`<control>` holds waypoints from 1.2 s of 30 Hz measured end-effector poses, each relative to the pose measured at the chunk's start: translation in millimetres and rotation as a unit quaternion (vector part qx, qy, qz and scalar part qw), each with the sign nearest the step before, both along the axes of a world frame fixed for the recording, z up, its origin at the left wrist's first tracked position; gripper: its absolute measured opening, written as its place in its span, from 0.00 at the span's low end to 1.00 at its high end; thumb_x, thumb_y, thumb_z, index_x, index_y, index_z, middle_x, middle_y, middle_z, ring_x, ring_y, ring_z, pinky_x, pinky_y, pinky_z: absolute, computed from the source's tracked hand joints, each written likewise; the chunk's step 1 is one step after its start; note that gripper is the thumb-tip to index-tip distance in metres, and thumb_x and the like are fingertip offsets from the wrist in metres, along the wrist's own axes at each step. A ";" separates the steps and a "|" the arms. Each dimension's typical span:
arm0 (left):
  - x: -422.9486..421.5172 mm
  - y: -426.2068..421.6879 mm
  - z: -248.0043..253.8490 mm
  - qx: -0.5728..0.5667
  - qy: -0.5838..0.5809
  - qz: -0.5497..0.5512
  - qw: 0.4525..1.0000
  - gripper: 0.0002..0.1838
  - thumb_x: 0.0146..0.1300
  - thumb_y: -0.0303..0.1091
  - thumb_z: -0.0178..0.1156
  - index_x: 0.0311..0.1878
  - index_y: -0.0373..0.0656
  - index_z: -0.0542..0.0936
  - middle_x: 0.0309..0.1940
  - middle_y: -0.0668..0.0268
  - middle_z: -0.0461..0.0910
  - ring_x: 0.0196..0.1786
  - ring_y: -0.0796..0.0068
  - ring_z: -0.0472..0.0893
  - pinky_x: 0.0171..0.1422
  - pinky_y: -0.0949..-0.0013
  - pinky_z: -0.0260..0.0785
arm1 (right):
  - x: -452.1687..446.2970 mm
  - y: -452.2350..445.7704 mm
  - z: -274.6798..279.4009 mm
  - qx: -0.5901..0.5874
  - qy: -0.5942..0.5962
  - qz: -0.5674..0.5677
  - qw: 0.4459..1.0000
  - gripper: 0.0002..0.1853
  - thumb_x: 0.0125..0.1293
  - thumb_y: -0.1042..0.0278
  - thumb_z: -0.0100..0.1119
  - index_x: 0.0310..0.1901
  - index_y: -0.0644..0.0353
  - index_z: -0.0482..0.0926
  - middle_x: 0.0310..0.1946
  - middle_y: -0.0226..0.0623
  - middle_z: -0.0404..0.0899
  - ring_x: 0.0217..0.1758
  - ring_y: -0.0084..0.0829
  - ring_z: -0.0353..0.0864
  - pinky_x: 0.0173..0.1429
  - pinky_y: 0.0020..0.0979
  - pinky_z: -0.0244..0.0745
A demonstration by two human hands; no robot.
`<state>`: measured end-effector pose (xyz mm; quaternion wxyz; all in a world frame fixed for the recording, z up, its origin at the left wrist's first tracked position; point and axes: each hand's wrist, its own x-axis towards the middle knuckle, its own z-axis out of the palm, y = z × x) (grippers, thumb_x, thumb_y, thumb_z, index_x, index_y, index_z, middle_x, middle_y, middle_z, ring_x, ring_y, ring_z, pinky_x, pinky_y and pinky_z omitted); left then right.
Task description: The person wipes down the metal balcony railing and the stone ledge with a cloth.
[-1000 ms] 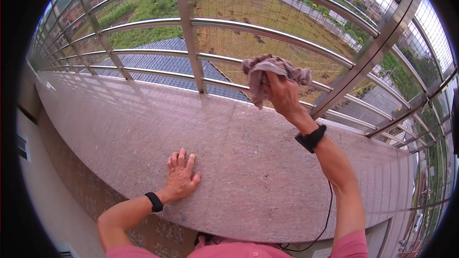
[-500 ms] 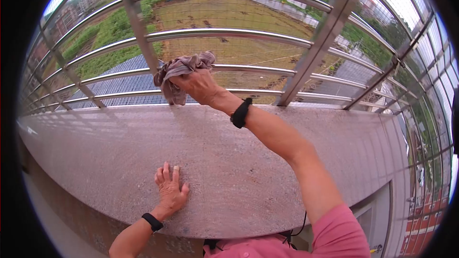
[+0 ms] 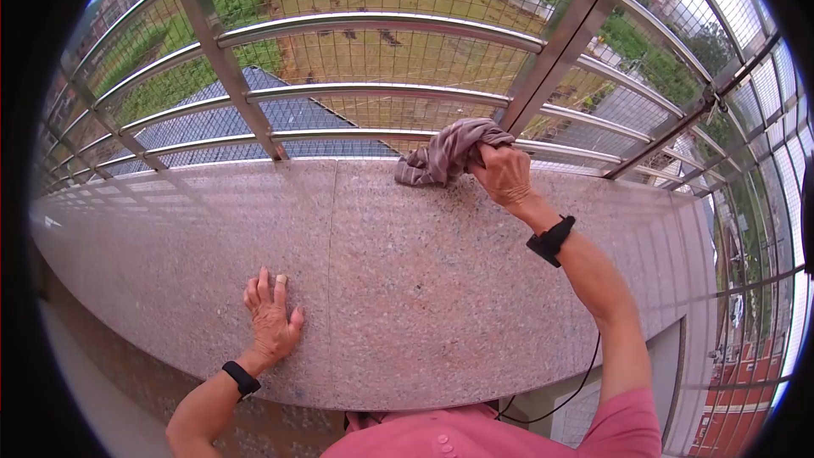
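My right hand (image 3: 506,176) is closed on a bunched, brownish-pink cloth (image 3: 451,151) at the foot of the metal railing (image 3: 381,92). The cloth lies against the lower rail near a thick upright post, and its loose end hangs over the back edge of the stone ledge (image 3: 398,288). My left hand (image 3: 272,322) rests palm down on the speckled pinkish ledge, fingers spread, holding nothing. Both wrists wear black bands.
Horizontal bars with wire mesh behind them run along the ledge's far side and curve round at the right. A thin black cable (image 3: 585,382) hangs by my right arm. Beyond the railing are a blue-grey roof (image 3: 246,114) and a field.
From the left post, my right hand has moved right along the railing with the cloth, and lower, towards the ledge. My left hand stays flat on the ledge while the view shifts.
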<state>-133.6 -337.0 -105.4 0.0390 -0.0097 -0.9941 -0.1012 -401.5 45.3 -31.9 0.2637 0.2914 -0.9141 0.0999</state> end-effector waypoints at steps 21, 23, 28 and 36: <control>-1.4 -4.4 5.6 0.017 -0.014 -0.020 1.000 0.36 0.51 0.39 0.60 0.62 0.34 0.62 0.64 0.39 0.50 0.65 0.39 0.50 0.68 0.39 0.39 | -9.4 -218.7 -1.7 -0.198 -0.199 0.062 0.958 0.17 0.56 0.59 0.58 0.42 0.60 0.70 0.28 0.49 0.79 0.32 0.51 0.80 0.37 0.46 0.74; 0.0 -4.1 3.5 0.027 -0.008 -0.015 0.999 0.36 0.51 0.39 0.60 0.62 0.35 0.62 0.63 0.39 0.51 0.64 0.39 0.50 0.68 0.39 0.39 | -6.7 -268.8 3.5 -0.239 -0.126 0.221 0.937 0.14 0.57 0.67 0.57 0.42 0.63 0.69 0.33 0.47 0.79 0.34 0.48 0.81 0.38 0.46 0.75; -0.2 -4.2 1.8 0.046 -0.009 -0.016 0.999 0.36 0.50 0.39 0.60 0.62 0.34 0.62 0.64 0.39 0.50 0.66 0.40 0.49 0.70 0.40 0.36 | -10.2 -314.6 5.9 -0.129 -0.040 0.284 0.949 0.12 0.56 0.68 0.58 0.43 0.57 0.77 0.40 0.46 0.78 0.44 0.44 0.79 0.44 0.40 0.76; -0.2 -0.2 -0.9 0.022 -0.012 0.006 1.000 0.35 0.50 0.37 0.60 0.62 0.36 0.62 0.67 0.43 0.49 0.68 0.41 0.47 0.71 0.42 0.36 | -22.7 -202.0 30.5 0.030 0.163 0.235 0.958 0.07 0.52 0.72 0.57 0.34 0.54 0.79 0.38 0.34 0.78 0.44 0.34 0.77 0.50 0.35 0.71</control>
